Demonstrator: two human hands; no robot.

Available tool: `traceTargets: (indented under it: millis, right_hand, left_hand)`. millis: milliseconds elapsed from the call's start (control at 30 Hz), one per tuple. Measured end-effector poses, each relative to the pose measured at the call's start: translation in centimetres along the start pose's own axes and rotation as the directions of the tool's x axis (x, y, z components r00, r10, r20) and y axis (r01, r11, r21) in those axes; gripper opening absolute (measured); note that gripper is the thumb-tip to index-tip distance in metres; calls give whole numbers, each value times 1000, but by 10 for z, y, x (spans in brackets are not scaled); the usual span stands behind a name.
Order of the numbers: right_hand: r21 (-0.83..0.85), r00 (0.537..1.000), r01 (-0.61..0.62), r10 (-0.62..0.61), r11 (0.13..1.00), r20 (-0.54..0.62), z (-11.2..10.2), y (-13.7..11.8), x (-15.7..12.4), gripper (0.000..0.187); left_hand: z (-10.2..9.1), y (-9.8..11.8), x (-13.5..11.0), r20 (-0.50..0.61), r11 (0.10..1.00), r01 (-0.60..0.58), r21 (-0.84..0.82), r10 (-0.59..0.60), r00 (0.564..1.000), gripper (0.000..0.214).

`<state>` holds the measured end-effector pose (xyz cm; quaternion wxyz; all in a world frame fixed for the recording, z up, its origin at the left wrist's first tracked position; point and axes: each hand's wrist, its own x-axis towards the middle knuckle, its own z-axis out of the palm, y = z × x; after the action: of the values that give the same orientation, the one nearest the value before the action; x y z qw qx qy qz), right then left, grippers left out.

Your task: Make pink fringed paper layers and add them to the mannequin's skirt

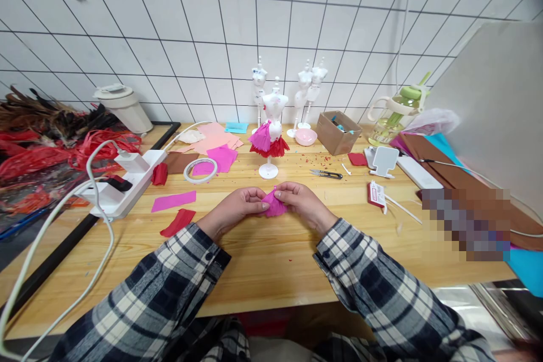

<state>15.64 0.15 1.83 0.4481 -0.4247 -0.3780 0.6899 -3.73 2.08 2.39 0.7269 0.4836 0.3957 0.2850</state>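
Between my two hands is a small pleated piece of magenta crepe paper (276,207), gathered at its top and fanned out below. My left hand (247,204) pinches its left side. The thumb and fingers of my right hand (299,200) close on its gathered top and right side. Just beyond my hands, a white mini mannequin (275,106) stands upright on a round base. It wears a red ruffled paper skirt (278,148) with a magenta pleated piece (260,138) over its left side.
Left lie a magenta strip (173,201), a red piece (178,222), a tape roll (201,171) and a power strip (123,186). Thread snips (326,174), a cardboard box (338,133) and a pink bowl (306,136) are right of the mannequin. More mannequins (304,93) stand by the wall.
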Motion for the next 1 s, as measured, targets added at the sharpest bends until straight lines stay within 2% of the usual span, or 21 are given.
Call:
traceTargets:
  millis: [133, 267, 333, 433, 500, 567, 600, 700, 800, 900, 1000]
  right_hand:
    - [33, 999, 36, -36, 999, 8, -4, 4, 4, 38]
    - [21, 993, 104, -103, 994, -51, -12, 3, 8, 40]
    - [26, 983, 160, -157, 987, -93, -17, 0, 9, 40]
    - [56, 973, 207, -200, 977, -113, -23, -3, 11, 42]
    - [76, 976, 204, -196, 976, -99, -24, -3, 12, 43]
    - [97, 980, 190, -183, 977, -78, -25, -2, 14, 42]
    - [103, 982, 180, -173, 978, -69, -26, -2, 16, 41]
    - [98, 986, 163, -158, 982, -58, -27, -1, 17, 41]
    - [25, 984, 177, -177, 984, -17, -27, -6, 14, 42]
    - [-72, 973, 229, -226, 971, 41, -22, -24, 6, 40]
    - [-172, 941, 339, -334, 925, 62, -12, -59, -2, 37]
  left_hand:
    - [-3, -3, 1, 14, 995, -37, 92, 36, 999, 38]
    - [-3, -5, 3, -40, 953, -188, 238, 203, 978, 39]
    - [-2, -5, 6, -139, 904, -281, 322, 338, 931, 37]
    - [-3, -3, 16, -399, 828, -263, 496, 486, 778, 32]
    - [-5, 0, 29, -446, 791, -255, 556, 543, 711, 41]
    - [-6, 3, 45, -432, 767, -219, 603, 544, 720, 54]
    - [-5, 5, 54, -420, 760, -185, 623, 525, 740, 59]
    - [-2, 9, 77, -402, 731, -114, 673, 491, 773, 58]
    - [-2, 12, 94, -404, 682, -91, 726, 530, 746, 45]
    - [-4, 13, 101, -379, 686, -130, 716, 539, 752, 29]
    - [-4, 8, 91, -344, 703, -189, 685, 542, 767, 25]
